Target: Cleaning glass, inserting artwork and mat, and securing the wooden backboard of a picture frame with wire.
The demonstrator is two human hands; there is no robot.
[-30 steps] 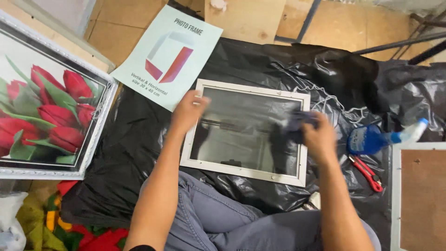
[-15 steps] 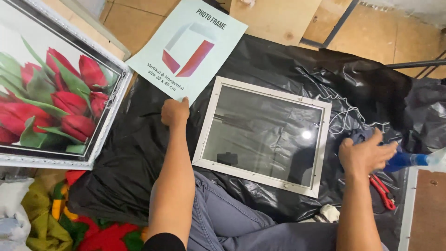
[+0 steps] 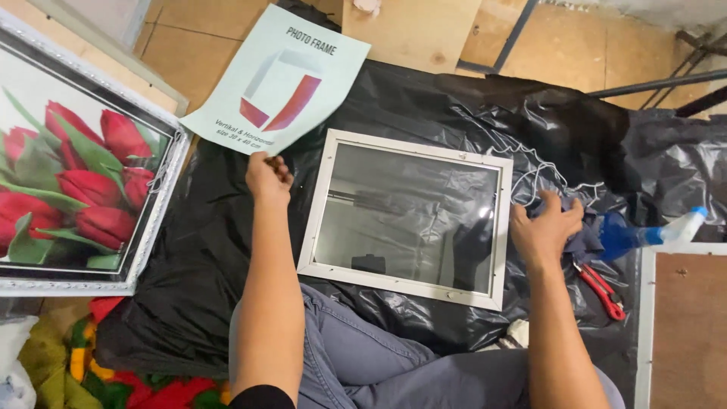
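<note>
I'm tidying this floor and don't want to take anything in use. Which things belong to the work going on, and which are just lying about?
In use:
- white picture frame with glass
- pale green insert sheet, at the left hand
- dark cloth, under the right hand
- blue spray bottle

Lying about:
- tulip picture
- red pliers
- coloured rags

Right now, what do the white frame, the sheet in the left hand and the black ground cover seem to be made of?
White frame: perhaps painted wood or plastic, with glossy pane reflecting light. Pale green sheet pinched by the left hand: thin matte paper, lying flat. Black cover: thin plastic film, shiny and wrinkled.
</note>
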